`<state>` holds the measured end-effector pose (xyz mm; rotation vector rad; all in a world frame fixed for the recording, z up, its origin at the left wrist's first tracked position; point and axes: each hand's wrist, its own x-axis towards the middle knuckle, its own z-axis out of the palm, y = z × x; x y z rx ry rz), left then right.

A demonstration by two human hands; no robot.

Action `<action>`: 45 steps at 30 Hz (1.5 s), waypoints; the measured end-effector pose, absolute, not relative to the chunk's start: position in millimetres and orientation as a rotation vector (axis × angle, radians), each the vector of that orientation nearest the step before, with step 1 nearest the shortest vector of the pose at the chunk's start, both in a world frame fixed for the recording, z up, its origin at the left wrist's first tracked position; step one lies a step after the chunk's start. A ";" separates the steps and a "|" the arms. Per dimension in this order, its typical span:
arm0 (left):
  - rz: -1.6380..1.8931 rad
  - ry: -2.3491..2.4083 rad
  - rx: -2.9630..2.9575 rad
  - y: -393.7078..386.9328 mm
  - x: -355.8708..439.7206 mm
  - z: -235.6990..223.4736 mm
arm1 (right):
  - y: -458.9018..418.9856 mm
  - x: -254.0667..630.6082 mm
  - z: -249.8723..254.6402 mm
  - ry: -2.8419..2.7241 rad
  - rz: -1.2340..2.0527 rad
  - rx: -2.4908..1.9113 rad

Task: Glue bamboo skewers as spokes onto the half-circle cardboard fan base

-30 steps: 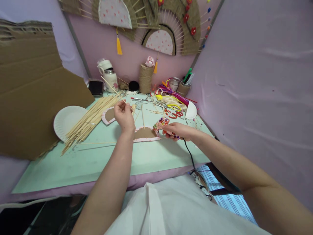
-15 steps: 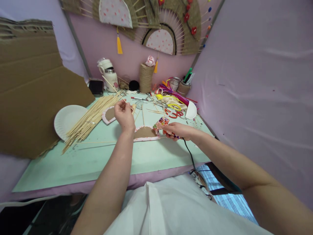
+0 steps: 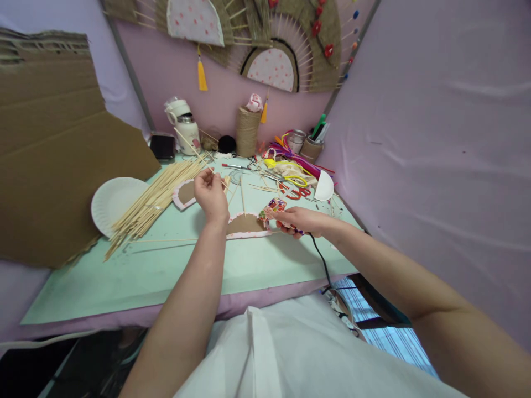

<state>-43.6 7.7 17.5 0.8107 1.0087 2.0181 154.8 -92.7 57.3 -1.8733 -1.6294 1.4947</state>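
Landmark: the half-round cardboard piece. From my remote seat I see the left fingers pinching a thin stick above and just beyond its left end; the stick's long axis slants from far left to near right, the near end pointing towards the piece. The right hand, nearer by way of its tool, is wrapped around a flower-patterned tool just off the right end, nose over the patterned rim; contact, cannot tell. One loose stick points away from the far edge. Containers, all beyond the piece: far right, a brown holder with a green-handled item standing in it; beside that, a tin, contents unclear; straight behind, a twine-wrapped cylinder topped by a pink-and-white rosette.
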 end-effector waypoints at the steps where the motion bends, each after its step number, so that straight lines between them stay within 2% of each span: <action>1: 2.014 1.016 0.814 8.1 -43.8 17.2 | -92.5 154.6 57.6 -1.638 1.490 -1.888; 45: 2.001 1.026 0.808 7.7 -43.2 19.3 | -93.3 152.1 67.6 -1.581 1.477 -1.909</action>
